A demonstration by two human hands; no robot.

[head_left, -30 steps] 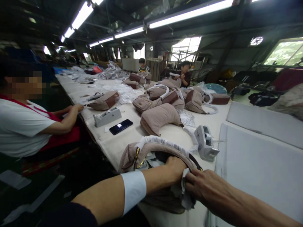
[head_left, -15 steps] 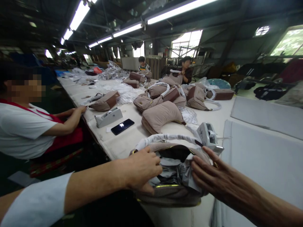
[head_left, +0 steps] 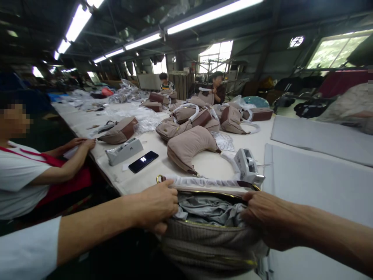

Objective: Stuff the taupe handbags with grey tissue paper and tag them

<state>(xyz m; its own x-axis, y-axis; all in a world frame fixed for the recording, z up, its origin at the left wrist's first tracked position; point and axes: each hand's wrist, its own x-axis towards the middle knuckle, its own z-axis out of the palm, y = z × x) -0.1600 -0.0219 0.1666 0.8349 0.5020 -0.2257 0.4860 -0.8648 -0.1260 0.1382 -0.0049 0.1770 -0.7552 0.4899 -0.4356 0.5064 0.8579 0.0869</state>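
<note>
A taupe handbag (head_left: 215, 241) faces me at the table's near edge, its gold-zippered mouth open. Crumpled grey paper or lining (head_left: 211, 210) fills the opening. A carry handle wrapped in white (head_left: 204, 181) lies along the bag's far side. My left hand (head_left: 157, 204) grips the left end of the mouth, fingers curled over the rim and thumb lower down. At the opposite end, my right hand (head_left: 269, 217) is closed on the rim; its fingertips are partly hidden inside.
Beyond the bag lie another curved handbag (head_left: 189, 146), a phone (head_left: 143, 161) and two tape dispensers (head_left: 124, 151) (head_left: 249, 165). More handbags (head_left: 186, 120) are heaped farther back. Flat pale sheets (head_left: 309, 182) cover the right side. A co-worker (head_left: 23, 171) sits at the left; others are behind the table.
The bag has come nearer and its mouth is stretched wider and straighter. My right hand has gone from spread fingers at the grey stuffing to a closed grip on the right end.
</note>
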